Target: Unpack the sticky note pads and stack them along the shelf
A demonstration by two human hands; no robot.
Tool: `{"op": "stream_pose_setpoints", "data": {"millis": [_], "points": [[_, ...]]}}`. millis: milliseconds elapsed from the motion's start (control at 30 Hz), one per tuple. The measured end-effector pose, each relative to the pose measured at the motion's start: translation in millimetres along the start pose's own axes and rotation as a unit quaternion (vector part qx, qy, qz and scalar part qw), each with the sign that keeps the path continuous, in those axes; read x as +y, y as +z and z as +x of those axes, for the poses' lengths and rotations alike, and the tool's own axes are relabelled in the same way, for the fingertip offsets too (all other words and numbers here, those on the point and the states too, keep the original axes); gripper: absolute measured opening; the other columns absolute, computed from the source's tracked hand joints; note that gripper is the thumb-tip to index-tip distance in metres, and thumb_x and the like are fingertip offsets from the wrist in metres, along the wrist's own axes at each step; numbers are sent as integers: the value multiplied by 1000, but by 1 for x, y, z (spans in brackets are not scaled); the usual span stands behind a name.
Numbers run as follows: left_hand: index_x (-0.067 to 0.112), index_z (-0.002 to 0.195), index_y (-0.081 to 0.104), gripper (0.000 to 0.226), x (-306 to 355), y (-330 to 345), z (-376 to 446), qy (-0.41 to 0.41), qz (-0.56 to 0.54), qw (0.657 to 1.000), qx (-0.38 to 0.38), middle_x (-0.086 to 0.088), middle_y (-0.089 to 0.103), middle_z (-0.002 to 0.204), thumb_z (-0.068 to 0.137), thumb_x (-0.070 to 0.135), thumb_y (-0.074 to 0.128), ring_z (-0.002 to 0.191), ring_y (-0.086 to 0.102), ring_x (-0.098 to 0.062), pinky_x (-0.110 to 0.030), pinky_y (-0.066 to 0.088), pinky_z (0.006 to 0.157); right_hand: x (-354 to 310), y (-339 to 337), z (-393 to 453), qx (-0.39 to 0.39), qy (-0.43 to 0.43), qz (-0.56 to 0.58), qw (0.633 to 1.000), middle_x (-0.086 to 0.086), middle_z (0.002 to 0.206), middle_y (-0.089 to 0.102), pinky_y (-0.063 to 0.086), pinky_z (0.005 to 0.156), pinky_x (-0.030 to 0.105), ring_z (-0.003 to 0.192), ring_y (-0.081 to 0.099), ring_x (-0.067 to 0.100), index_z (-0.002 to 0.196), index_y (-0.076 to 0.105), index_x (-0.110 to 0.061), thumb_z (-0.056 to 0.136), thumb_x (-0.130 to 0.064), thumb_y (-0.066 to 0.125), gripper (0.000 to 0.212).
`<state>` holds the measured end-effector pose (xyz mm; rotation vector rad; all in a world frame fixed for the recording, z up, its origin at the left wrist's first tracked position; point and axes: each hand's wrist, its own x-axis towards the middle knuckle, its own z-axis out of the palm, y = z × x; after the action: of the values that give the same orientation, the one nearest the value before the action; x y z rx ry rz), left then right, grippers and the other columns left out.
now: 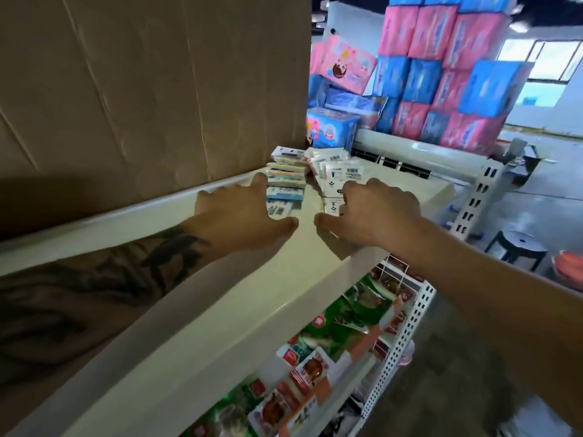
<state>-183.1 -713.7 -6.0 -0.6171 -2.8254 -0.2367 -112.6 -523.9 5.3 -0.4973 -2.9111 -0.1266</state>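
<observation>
A leaning stack of wrapped pastel sticky note pads (286, 179) stands on the white top shelf (239, 298), beside a second loose pile of white-backed packs (336, 171) to its right. My left hand (239, 212) hovers just in front of the left stack with fingers spread and nothing in it. My right hand (375, 212) lies over the near end of the right pile, its fingers curled down onto the nearest pack (332, 206). A big cardboard box (142, 89) stands on the shelf at the left, right next to the pads.
Below the top shelf, a lower shelf holds green and red snack packets (318, 357). Pink and blue tissue packs (441, 74) are piled high behind the shelf. A dark stool (517, 244) stands on the floor at the right.
</observation>
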Motion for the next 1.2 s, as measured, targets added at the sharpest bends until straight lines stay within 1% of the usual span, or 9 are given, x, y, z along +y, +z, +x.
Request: {"op": "stream_pose_setpoints", "data": {"millis": [100, 233, 333, 400, 533, 700, 800, 1033, 1200], "points": [[33, 139, 38, 70, 0, -2, -3, -28, -13, 999, 8, 5, 65, 117, 83, 72, 55, 99, 60, -21, -41, 45, 91, 1, 2, 1, 14, -19, 39, 999, 6, 111, 57, 42, 73, 38, 96, 59, 30, 115, 59, -24, 80, -75, 56, 62], [28, 141, 37, 80, -3, -21, -32, -66, -70, 995, -39, 3, 65, 111, 79, 63, 74, 89, 62, -17, -37, 55, 77, -4, -4, -15, 31, -78, 103, 991, 3, 110, 58, 47, 76, 39, 95, 59, 29, 101, 53, -27, 74, -71, 63, 53], [29, 133, 43, 77, -13, -36, -67, -105, -119, 987, -25, 1, 66, 109, 74, 57, 82, 88, 66, -19, -41, 60, 77, -17, -12, -34, 23, -142, 148, 979, 1, 115, 57, 51, 82, 41, 99, 59, 27, 113, 58, -30, 73, -73, 64, 59], [30, 129, 45, 75, -25, -43, -94, -129, -127, 983, -5, -2, 69, 109, 71, 56, 85, 88, 68, -21, -45, 61, 79, -30, -16, -48, 19, -186, 156, 970, 1, 115, 53, 51, 84, 42, 98, 57, 26, 112, 58, -31, 75, -71, 64, 55], [33, 125, 48, 69, -52, -63, -152, -180, -134, 973, 43, 0, 70, 103, 70, 46, 87, 86, 66, -19, -39, 58, 77, -62, -23, -71, 18, -258, 185, 948, -1, 114, 51, 51, 85, 42, 95, 55, 25, 111, 56, -31, 74, -75, 64, 59], [39, 111, 50, 61, -102, -91, -237, -223, -132, 961, 98, 9, 72, 92, 64, 44, 88, 89, 67, -23, -36, 50, 79, -126, -35, -114, 6, -336, 211, 918, -1, 113, 51, 51, 84, 43, 95, 57, 25, 111, 57, -32, 75, -73, 60, 55], [41, 106, 48, 67, -137, -105, -291, -223, -147, 956, 123, 14, 72, 90, 49, 58, 78, 87, 70, -19, -38, 54, 82, -175, -43, -146, 6, -375, 212, 903, -1, 113, 51, 50, 85, 43, 96, 59, 26, 110, 57, -33, 76, -71, 59, 51], [45, 102, 51, 66, -245, -134, -398, -230, -189, 945, 138, 7, 75, 93, 42, 59, 75, 88, 72, -20, -42, 56, 85, -298, -56, -226, -16, -416, 226, 881, 1, 112, 51, 48, 90, 43, 102, 59, 31, 102, 54, -32, 73, -68, 61, 47], [36, 101, 54, 63, -320, -154, -461, -228, -206, 943, 130, 11, 75, 94, 44, 54, 75, 86, 72, -11, -27, 53, 78, -387, -71, -278, -20, -427, 211, 879, 1, 116, 52, 47, 86, 40, 104, 60, 31, 101, 54, -33, 71, -71, 61, 49]]}}
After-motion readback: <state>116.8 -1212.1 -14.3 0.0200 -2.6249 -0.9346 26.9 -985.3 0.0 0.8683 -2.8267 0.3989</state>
